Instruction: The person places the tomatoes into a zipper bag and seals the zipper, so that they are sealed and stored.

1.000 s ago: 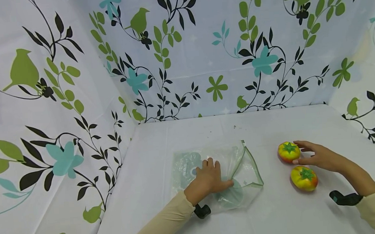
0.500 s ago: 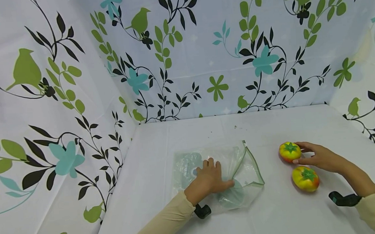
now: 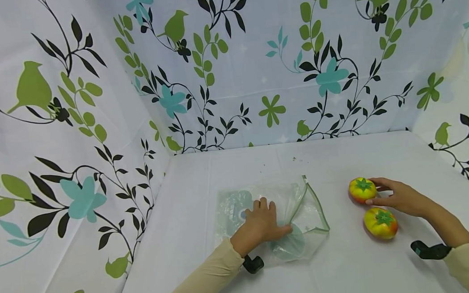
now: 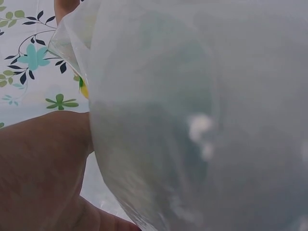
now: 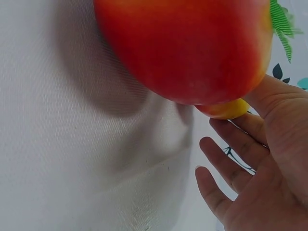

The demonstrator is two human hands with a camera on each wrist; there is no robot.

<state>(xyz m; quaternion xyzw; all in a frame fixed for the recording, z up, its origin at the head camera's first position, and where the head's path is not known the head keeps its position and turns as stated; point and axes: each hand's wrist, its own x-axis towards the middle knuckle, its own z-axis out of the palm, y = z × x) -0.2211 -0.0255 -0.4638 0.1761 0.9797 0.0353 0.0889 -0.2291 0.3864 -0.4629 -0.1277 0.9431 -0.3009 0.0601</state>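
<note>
My left hand (image 3: 260, 223) rests with spread fingers on a clear plastic zip bag (image 3: 232, 209) lying on the table. Its mouth has a green-edged strip and gapes towards the right; pale teal round shapes show on the plastic. In the left wrist view the bag (image 4: 192, 96) fills most of the frame. My right hand (image 3: 400, 197) is at the farther toy fruit (image 3: 362, 189), yellow and red with a green leafy top, thumb and forefinger at its right side. Its other fingers (image 5: 238, 144) are loosely extended. The nearer toy fruit (image 3: 380, 223) sits just below that hand.
A white cloth covers the table (image 3: 181, 203). Behind and at both sides hang white curtains (image 3: 246, 74) printed with birds, leaves and flowers. A black wrist mount (image 3: 253, 264) lies over the bag's near edge, and another wrist mount (image 3: 430, 249) is at the right sleeve.
</note>
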